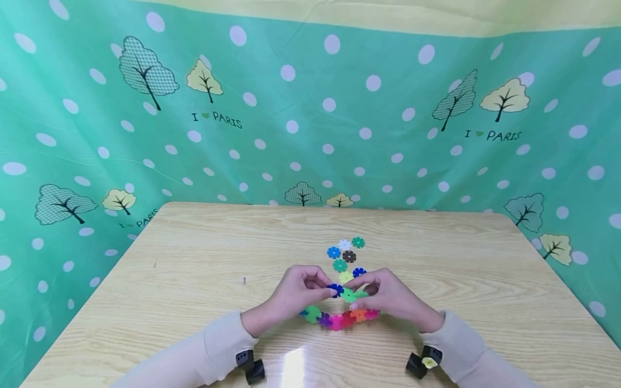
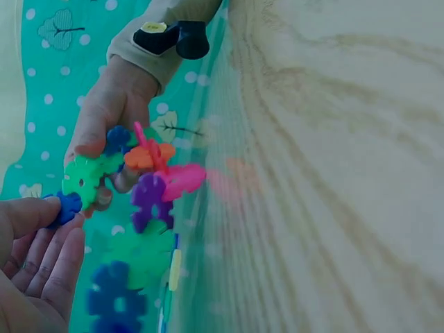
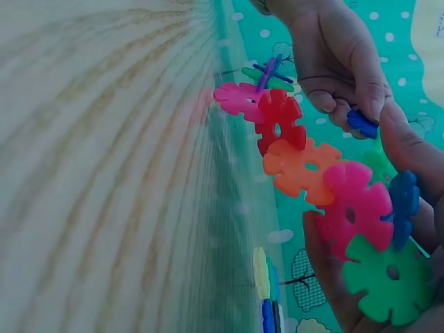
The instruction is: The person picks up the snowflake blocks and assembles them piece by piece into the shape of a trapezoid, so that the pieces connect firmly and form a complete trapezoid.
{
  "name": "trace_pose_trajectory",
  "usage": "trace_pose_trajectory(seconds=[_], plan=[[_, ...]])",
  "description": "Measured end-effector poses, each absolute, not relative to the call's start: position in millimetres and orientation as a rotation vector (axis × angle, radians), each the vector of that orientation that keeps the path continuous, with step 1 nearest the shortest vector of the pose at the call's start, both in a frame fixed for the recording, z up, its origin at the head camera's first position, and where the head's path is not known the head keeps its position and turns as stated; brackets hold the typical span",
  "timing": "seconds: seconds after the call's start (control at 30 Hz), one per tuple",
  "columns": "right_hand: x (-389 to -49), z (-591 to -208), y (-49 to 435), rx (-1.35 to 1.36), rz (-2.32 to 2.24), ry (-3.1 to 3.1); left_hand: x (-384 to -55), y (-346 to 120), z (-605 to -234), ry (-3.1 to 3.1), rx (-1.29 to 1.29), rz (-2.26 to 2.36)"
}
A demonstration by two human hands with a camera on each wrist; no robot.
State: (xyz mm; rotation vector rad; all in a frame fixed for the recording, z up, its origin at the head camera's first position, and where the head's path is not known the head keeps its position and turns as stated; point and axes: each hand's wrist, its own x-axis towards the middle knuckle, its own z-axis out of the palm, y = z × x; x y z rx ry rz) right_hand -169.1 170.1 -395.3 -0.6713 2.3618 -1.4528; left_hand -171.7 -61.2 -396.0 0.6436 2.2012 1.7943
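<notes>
My left hand [image 1: 301, 288] pinches a dark blue notched plastic disc [image 1: 336, 291] between thumb and fingers. Opposite it, my right hand [image 1: 385, 296] grips a light green disc [image 2: 82, 182] at the end of a linked chain. The blue disc meets the edge of this green one. Below the hands the chain hangs in a curve, with pink [image 1: 337, 323], red [image 3: 281, 125], orange [image 3: 302, 168] and purple [image 2: 150, 201] discs slotted together. More green [image 3: 390, 277] and blue [image 2: 116, 298] discs follow at its ends. Fingers partly hide the right-hand stretch.
Beyond the hands, loose discs lie on the wooden table [image 1: 194, 258]: white [image 1: 344, 245], brown [image 1: 349, 256], blue [image 1: 333, 252], green [image 1: 340, 265], yellow [image 1: 346, 277] and others. A tiny object [image 1: 244, 280] lies left of them. A green dotted curtain [image 1: 310, 134] hangs behind the table.
</notes>
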Motion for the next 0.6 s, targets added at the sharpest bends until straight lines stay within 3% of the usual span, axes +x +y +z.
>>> trace_pose_trajectory(seconds=[0.6], plan=[[-172.7, -393.1, 170.6, -0.732, -1.44, 2.38, -174.4, -60.6, -390.8, 2.154, 0.723, 1.751]])
